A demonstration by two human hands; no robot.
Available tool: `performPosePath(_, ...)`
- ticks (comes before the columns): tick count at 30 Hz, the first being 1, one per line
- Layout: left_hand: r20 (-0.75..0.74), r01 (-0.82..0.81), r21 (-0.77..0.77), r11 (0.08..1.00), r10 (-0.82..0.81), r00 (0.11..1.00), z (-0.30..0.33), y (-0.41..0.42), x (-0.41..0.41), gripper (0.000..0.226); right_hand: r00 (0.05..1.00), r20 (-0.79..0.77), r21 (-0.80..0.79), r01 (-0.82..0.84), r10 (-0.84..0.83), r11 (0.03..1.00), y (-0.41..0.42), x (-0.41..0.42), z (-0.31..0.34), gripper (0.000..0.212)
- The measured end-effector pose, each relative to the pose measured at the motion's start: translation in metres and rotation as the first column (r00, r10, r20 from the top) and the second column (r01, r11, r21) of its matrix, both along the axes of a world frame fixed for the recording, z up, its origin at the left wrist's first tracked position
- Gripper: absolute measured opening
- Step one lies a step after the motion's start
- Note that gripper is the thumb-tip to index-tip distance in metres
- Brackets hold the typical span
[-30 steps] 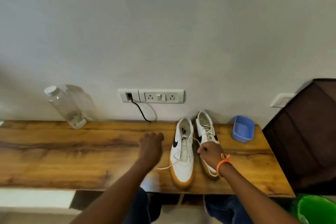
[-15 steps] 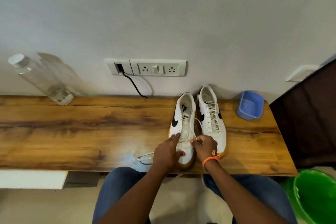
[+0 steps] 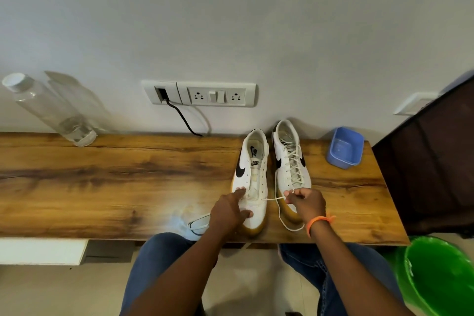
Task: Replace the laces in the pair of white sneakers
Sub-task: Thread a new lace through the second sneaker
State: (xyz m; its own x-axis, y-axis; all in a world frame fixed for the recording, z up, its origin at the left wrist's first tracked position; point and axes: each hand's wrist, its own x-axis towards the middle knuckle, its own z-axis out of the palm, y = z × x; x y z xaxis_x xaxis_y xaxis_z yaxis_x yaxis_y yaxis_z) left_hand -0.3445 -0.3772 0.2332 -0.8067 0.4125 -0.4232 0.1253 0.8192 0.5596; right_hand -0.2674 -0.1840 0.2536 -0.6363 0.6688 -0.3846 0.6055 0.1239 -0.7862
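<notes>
While the right hand (image 3: 306, 203) pinches the white lace (image 3: 272, 198) and draws it sideways out of the lowest eyelets, the pull should stay level and slow so both ends come even. The left hand (image 3: 228, 210) rests with straight fingers on the toe of the unlaced left sneaker (image 3: 252, 174), steadying it. Just beside it on the wooden shelf (image 3: 115, 182) stands the laced right sneaker (image 3: 291, 159).

"NIKE" on left sneaker's tongue (image 3: 255, 162)
</notes>
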Motion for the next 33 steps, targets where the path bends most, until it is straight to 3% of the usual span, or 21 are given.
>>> performPosePath(5, -0.081, -0.011, 0.026, 1.0, 0.013, 0.997, 0.015, -0.015, -0.029, 0.021, 0.994, -0.041, -0.013, 0.098, -0.099, 0.995, 0.002, -0.01, 0.001, 0.021)
performPosePath(8, -0.14, -0.097, 0.08, 0.992, 0.107, 0.984, 0.027, -0.029, -0.054, 0.018, 0.983, -0.104, 0.022, 0.153, -0.15, 0.988, 0.0, -0.013, 0.004, 0.016)
performPosePath(11, -0.23, -0.083, 0.103, 0.991, 0.105, 0.968, 0.03, -0.029, -0.068, 0.009, 0.985, -0.162, 0.007, 0.069, -0.067, 0.998, -0.006, -0.02, 0.008, 0.021)
performPosePath(13, -0.181, -0.023, 0.093, 0.995, 0.039, 0.983, 0.029, -0.02, -0.059, 0.014, 0.984, -0.175, 0.026, -0.04, 0.044, 0.999, -0.01, -0.025, 0.009, 0.02)
performPosePath(16, -0.066, 0.08, -0.089, 0.993, -0.086, 0.994, 0.015, -0.009, -0.033, 0.039, 0.967, -0.123, 0.09, -0.215, 0.225, 0.972, -0.021, -0.029, 0.008, 0.02)
performPosePath(19, -0.014, 0.073, -0.045, 0.996, -0.074, 0.997, -0.002, -0.004, -0.019, 0.029, 0.944, -0.095, 0.148, -0.302, 0.317, 0.942, -0.029, -0.03, 0.0, 0.02)
performPosePath(23, 0.02, 0.171, 0.06, 0.984, -0.172, 0.985, -0.004, -0.003, -0.024, 0.017, 0.927, -0.054, 0.21, -0.354, 0.372, 0.911, -0.028, -0.032, -0.007, 0.02)
performPosePath(30, 0.011, 0.236, 0.124, 0.964, -0.239, 0.971, -0.008, -0.009, -0.037, 0.008, 0.904, -0.047, 0.17, -0.412, 0.425, 0.895, -0.024, -0.042, -0.011, 0.029)
performPosePath(33, -0.01, 0.116, 0.047, 0.992, -0.115, 0.993, -0.002, -0.02, -0.052, 0.014, 0.919, -0.072, 0.135, -0.375, 0.387, 0.917, -0.018, -0.043, -0.012, 0.036)
